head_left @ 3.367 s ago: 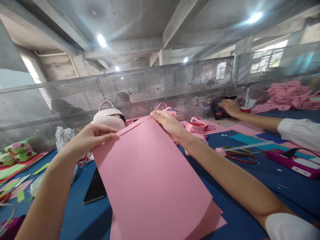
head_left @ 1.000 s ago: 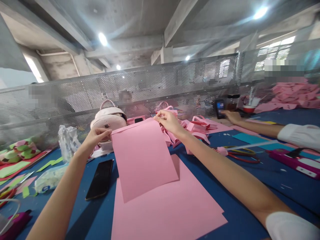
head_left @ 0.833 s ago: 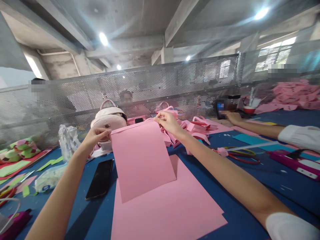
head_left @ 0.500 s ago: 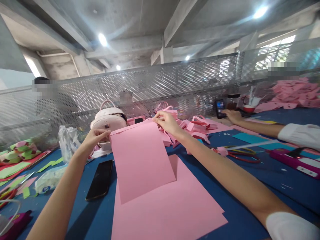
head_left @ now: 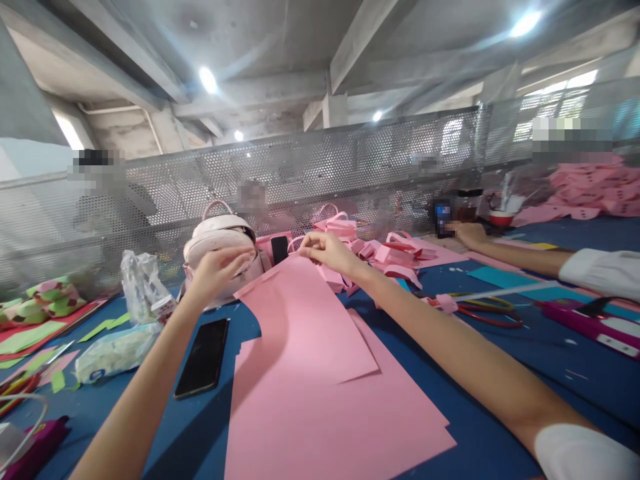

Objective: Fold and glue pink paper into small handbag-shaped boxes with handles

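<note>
My right hand (head_left: pixel 327 255) pinches the top corner of a pink paper sheet (head_left: pixel 313 320). The sheet slopes toward me and curves along its left side, its lower part over more pink sheets (head_left: pixel 325 430) on the blue table. My left hand (head_left: pixel 220 272) is off the paper, raised near its upper left corner, fingers stretched out and holding nothing. A narrow fold or strip shows along the sheet's top edge. Behind my left hand stands a cream backpack (head_left: pixel 217 237). A black phone (head_left: pixel 203 360) lies left of the sheets.
Pink paper bags (head_left: pixel 395 253) pile up beyond my right hand. Scissors (head_left: pixel 490 310) and a purple power strip (head_left: pixel 595 323) lie at right. A co-worker's hand (head_left: pixel 467 237) is near another phone (head_left: pixel 442 219). At left are a wipes pack (head_left: pixel 115 353) and plastic bag (head_left: pixel 140 283).
My left hand has let go of the sheet's left corner and its fingers have straightened. The sheet has swung down to the right and bent, while my right hand keeps its corner.
</note>
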A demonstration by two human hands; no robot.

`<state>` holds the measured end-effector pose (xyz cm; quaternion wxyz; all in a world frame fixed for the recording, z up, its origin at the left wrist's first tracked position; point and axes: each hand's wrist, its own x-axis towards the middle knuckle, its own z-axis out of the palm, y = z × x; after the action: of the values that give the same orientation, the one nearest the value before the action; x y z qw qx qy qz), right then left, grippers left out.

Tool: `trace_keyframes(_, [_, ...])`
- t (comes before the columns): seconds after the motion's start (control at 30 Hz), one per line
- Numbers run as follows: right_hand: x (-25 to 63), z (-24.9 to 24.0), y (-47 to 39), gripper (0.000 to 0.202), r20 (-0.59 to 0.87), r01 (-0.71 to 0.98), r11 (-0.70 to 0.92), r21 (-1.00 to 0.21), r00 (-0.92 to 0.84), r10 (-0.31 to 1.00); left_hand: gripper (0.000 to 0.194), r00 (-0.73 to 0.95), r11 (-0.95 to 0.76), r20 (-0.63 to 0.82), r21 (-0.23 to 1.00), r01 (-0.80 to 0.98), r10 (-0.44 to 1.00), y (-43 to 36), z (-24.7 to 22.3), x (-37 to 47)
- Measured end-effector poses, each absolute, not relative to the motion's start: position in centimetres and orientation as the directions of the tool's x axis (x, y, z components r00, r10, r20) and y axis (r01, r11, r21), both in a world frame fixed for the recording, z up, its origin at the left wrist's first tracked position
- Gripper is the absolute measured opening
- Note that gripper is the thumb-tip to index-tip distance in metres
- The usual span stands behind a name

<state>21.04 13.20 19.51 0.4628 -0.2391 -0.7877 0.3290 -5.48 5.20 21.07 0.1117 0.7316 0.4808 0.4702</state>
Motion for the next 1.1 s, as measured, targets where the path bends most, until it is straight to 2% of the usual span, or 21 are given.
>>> trace_keyframes(0.17, [20.2,19.2,12.5,0.022,0.574,0.044,0.699,-0.714,-0.535,0.620,0.031,0.257,-0.557,0.526,0.559,0.614,0.811,5.3,19.4,-2.0])
trace_keyframes(0.3, [19.6,18.7,12.2,0.014,0.572,0.054,0.723,-0.689,-0.572,0.588,0.044,0.261,-0.557,0.529,0.538,0.633,0.808,6.0,17.8,-1.0])
trace_keyframes(0.4, [19.2,18.3,11.9,0.007,0.581,0.084,0.751,-0.655,-0.579,0.572,0.040,0.242,-0.554,0.548,0.522,0.648,0.800,6.1,17.1,-0.6])
trace_keyframes(0.7, [19.6,18.4,12.8,0.007,0.650,0.167,0.766,-0.621,-0.436,0.622,0.039,0.166,-0.528,0.599,0.501,0.685,0.783,5.4,17.8,-0.6])
trace_keyframes(1.1, [21.9,18.6,16.0,0.009,0.673,0.184,0.746,-0.640,-0.333,0.660,0.043,0.166,-0.456,0.496,0.548,0.701,0.852,5.5,19.9,-5.1])
